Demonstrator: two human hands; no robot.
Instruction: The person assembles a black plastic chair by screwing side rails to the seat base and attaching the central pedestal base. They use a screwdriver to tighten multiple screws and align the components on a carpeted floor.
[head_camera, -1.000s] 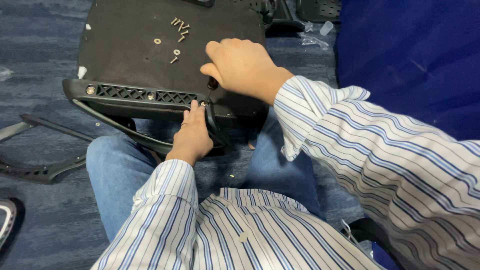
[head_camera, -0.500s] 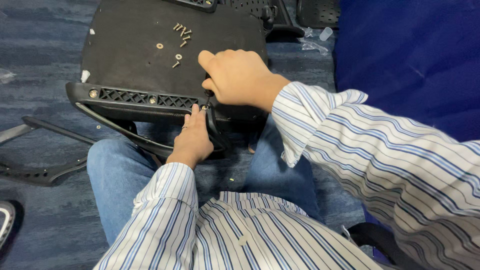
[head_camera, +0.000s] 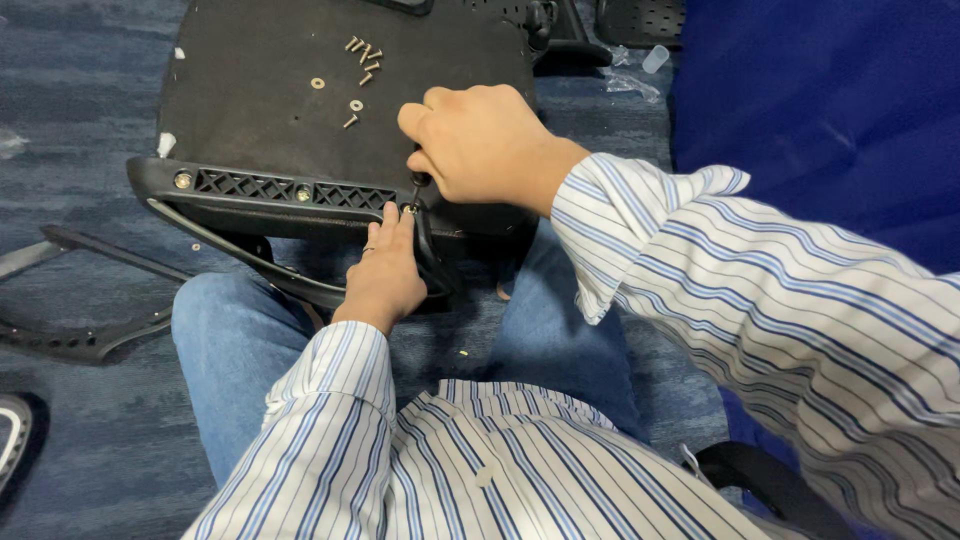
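Black seat panel (head_camera: 270, 120) under both hands (head_camera: 440, 215)

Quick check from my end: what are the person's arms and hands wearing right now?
Both arms are in long shirt sleeves, white with blue stripes, cuffs reaching the wrists. The left hand is bare and ungloved, with a thin ring on one finger. The right hand is bare too, no glove, no ring visible.

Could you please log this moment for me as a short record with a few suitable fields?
Setting: person seated, black chair seat resting upside down on the knees
Left hand: fingertips at the seat's front edge, beside a bolt
Right hand: closed around a small dark tool pointing down at that bolt
Loose parts: screws and washers on the seat's underside
Floor: blue carpet
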